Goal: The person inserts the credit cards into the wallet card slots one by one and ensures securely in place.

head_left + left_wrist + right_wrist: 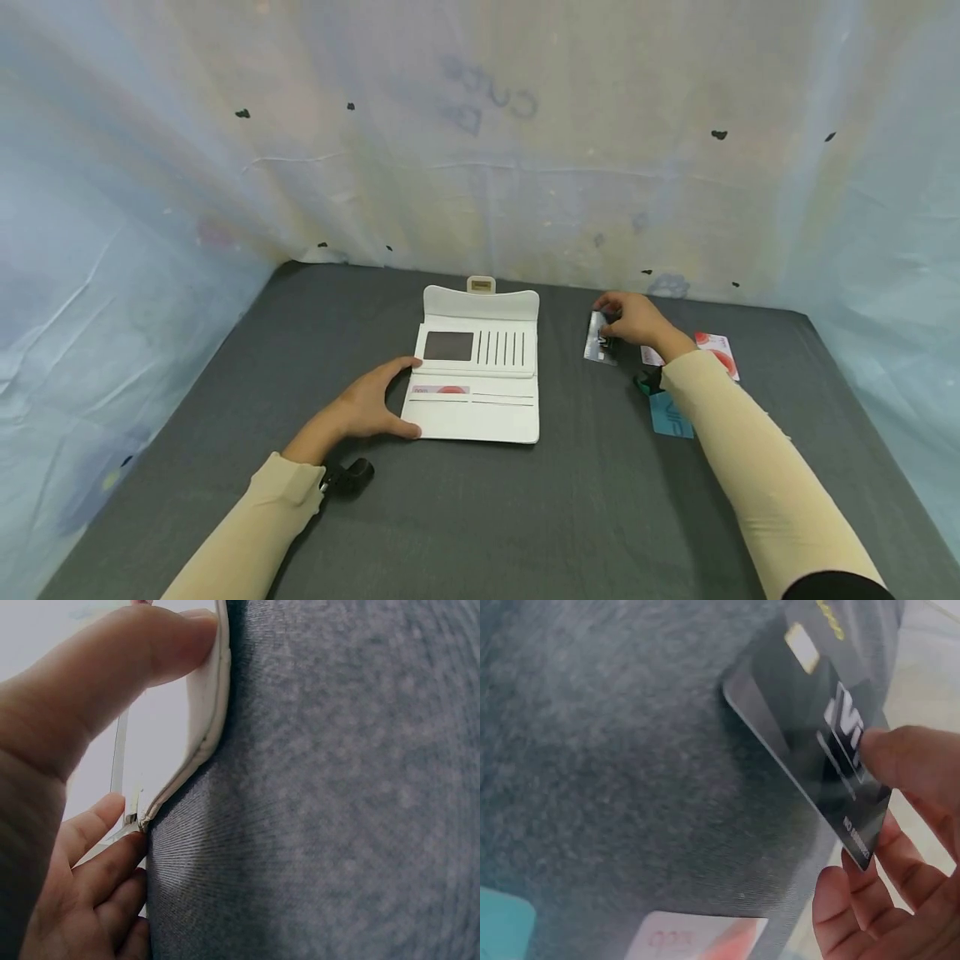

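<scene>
A white wallet [480,421] lies unfolded, its card slots facing up and a pinkish-white card [442,389] in a lower slot. At its left edge my left hand [367,404] rests with thumb and index finger spread apart; in the left wrist view the thumb [150,645] presses on the wallet near its edge and the fingers [112,877] touch the fold. My right hand [636,321] pinches a black card [802,720] with a gold chip, tilted above the cloth. It looks silvery from glare in the head view.
Right of the wallet, partly under my right forearm, lie a blue card [670,417] and pinkish-white cards [716,354]. The dark grey cloth-covered table [480,517] ends at a pale patterned curtain [480,208] behind, with more curtain on both sides.
</scene>
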Available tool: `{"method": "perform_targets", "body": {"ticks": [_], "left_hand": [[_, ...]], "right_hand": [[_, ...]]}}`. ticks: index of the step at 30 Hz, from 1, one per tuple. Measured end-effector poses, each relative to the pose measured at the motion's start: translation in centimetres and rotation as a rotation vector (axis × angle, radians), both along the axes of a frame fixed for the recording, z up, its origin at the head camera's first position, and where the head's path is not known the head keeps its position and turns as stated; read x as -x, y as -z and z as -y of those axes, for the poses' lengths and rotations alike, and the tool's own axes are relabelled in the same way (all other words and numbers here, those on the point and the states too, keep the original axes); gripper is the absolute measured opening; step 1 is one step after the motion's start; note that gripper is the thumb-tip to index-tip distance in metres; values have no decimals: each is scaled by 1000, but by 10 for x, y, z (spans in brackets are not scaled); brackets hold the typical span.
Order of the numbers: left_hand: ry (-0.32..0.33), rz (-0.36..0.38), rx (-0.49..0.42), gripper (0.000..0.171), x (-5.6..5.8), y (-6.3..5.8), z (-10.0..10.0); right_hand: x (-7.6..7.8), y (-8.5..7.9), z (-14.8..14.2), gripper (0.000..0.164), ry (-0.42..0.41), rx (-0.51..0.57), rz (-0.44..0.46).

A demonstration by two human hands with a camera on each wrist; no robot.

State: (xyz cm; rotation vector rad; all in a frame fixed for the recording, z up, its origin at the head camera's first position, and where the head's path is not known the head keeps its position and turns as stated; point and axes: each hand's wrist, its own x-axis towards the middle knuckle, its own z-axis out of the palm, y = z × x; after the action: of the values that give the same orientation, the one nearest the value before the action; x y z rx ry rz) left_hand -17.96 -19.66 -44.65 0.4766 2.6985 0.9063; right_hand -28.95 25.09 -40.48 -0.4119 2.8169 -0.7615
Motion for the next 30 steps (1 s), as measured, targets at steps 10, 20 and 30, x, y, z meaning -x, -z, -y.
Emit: {"method": "perform_targets", "body": {"ticks": [10, 20, 30], "left_hand": [[2, -2, -16, 106, 4, -1, 1], [-3, 13, 0, 107, 4, 0, 2], [1, -5, -4, 106, 2, -4, 2]], "right_hand": [[-5, -16, 0, 34, 18, 4, 18], [-21, -32, 4, 26, 7, 32, -8], [-33, -37, 14, 17, 12, 166, -47]]}}
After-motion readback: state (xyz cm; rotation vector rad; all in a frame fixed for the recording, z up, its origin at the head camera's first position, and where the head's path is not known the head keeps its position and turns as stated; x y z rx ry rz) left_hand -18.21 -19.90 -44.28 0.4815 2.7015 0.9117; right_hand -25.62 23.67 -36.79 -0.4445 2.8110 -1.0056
